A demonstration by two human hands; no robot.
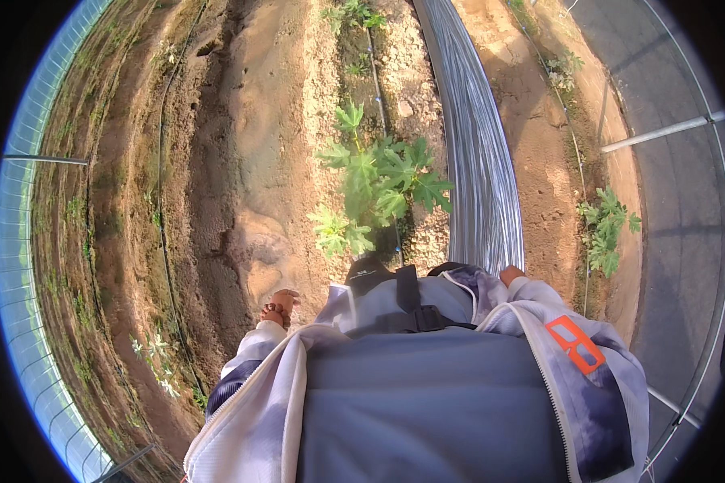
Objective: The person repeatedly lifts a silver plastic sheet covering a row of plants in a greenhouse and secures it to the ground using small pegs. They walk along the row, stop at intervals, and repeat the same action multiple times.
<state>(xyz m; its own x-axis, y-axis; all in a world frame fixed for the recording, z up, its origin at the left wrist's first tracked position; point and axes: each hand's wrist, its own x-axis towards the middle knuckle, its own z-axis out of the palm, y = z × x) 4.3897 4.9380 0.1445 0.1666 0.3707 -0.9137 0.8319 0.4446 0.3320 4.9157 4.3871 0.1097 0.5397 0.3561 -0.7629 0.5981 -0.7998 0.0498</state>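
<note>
My left hand, with a beaded bracelet at its wrist, hangs over bare soil beside my body. Nothing shows in it, and its fingertips look slightly apart. My right hand is at the near end of a long, gathered strip of silvery plastic film. Its fingers are mostly hidden, so I cannot tell whether it grips the film or only hangs over it. Ahead of me, left of the film, stands a young plant with lobed green leaves, apparently a fig.
A black drip line runs through the plant row, and another drip line lies to the left. At right are a second lobed-leaf plant, dark ground cloth and a metal pole. Pale blue sheeting curves along the left edge.
</note>
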